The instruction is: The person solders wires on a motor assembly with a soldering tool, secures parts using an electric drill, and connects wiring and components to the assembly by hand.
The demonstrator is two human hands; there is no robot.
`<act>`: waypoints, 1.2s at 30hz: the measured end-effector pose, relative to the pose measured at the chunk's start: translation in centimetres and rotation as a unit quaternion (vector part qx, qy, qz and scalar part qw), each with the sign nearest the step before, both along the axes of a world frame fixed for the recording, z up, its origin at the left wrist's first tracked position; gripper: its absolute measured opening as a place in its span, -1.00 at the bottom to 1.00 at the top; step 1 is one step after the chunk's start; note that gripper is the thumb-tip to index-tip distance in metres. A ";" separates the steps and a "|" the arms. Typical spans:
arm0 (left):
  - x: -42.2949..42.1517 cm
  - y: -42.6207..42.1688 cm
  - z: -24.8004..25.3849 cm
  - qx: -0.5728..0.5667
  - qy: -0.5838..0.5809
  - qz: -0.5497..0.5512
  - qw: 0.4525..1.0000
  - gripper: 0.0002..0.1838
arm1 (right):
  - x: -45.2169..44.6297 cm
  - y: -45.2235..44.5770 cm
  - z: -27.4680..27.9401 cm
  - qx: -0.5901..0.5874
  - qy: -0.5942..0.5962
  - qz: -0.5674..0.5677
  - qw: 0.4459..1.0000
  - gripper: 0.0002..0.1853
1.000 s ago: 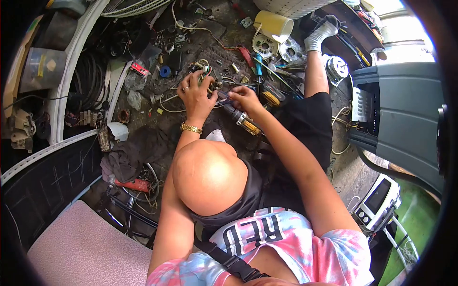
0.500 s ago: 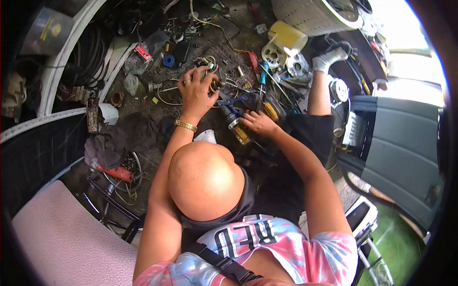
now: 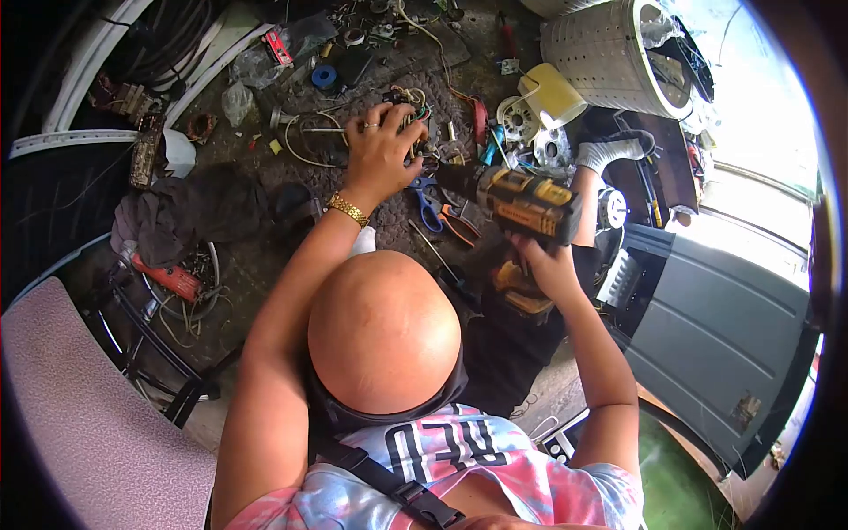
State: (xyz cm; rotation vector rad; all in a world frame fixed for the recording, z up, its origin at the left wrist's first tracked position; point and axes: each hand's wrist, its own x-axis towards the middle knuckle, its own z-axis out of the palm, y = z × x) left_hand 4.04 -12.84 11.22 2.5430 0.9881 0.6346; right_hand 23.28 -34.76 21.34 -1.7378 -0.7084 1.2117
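My left hand (image 3: 384,150), with a gold watch at the wrist, has its fingers curled over a small part with coloured wires (image 3: 408,99); the hand hides most of it. A yellow and black cordless drill (image 3: 527,201) is in my right hand (image 3: 541,263), gripped by its handle. The drill lies nearly level, its nose pointing left at the wired part; whether the tip touches it is hidden by my fingers. Below the drill's nose, blue-handled scissors (image 3: 430,212) and orange-handled pliers (image 3: 461,228) rest on the ground.
A perforated white drum (image 3: 592,57) and a yellowish translucent container (image 3: 555,93) stand at the upper right. A blue spool (image 3: 323,77) lies among loose hardware. Dark cloth (image 3: 190,216) and a red tool (image 3: 168,276) are at left. A grey panel (image 3: 707,318) stands at right.
My right hand has picked up the drill from the ground and swung it level toward the wired part. My left hand stays on that part. The view has shifted slightly.
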 end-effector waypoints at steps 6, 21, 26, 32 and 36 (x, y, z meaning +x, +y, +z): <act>0.1 -0.1 -0.1 -0.004 -0.005 0.009 1.000 -0.60 | -0.8 3.0 0.6 -0.001 -0.023 0.008 1.000 -0.59; 0.2 -0.4 0.0 -0.021 -0.009 0.010 1.000 -0.52 | -1.9 4.4 1.3 -0.032 -0.017 0.005 0.999 -0.64; 0.2 -0.5 -0.2 -0.021 -0.003 0.007 1.000 -0.49 | -1.4 4.7 1.3 -0.026 -0.048 0.040 0.998 -0.61; 0.3 -0.4 -0.6 0.025 0.018 -0.001 1.000 -0.41 | -0.3 6.4 2.2 -0.051 -0.121 0.123 0.984 -0.58; 0.1 -0.3 -0.7 0.021 0.025 -0.007 0.999 -0.39 | -0.9 7.6 3.7 -0.074 -0.124 0.127 0.981 -0.60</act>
